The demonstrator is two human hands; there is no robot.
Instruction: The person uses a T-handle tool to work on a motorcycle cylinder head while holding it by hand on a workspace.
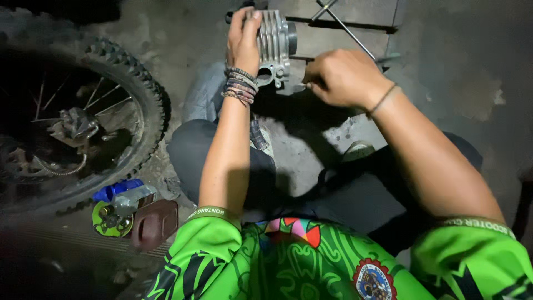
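Far out to the left of the grip sits a knobby motorcycle wheel (83, 122), spokes and a brake part catching the light inside the rim. Just below it, on the dirty floor (461, 83), there's a small cluster: a blue bottle (116, 190), a round green disc-shaped part (111, 219) and a dark brown container (158, 221), all well away from the hands. Now to the action: the left hand (243, 41), wrist stacked with beaded bracelets (240, 86), is clamped around the left side of a finned metal engine cylinder (276, 47), fingers curled over its top edge, holding it upright off the ground, up ahead of the knees. The cylinder's open bore faces right, away from that gripping palm. Right beside it, just below and to the right of the cylinder's base, the right hand (344, 78) is closed into a fist around a small slim tool (300, 87), its tip poking out toward the lower flange of the cylinder; what kind of tool it is, I can't make out. A thin cord band sits on that wrist. Beyond the right hand, a long cross-shaped metal wrench (344, 25) lies on the floor. Below the grip, the person is sitting, dark trousers (355, 200), bright green patterned jersey (300, 261).
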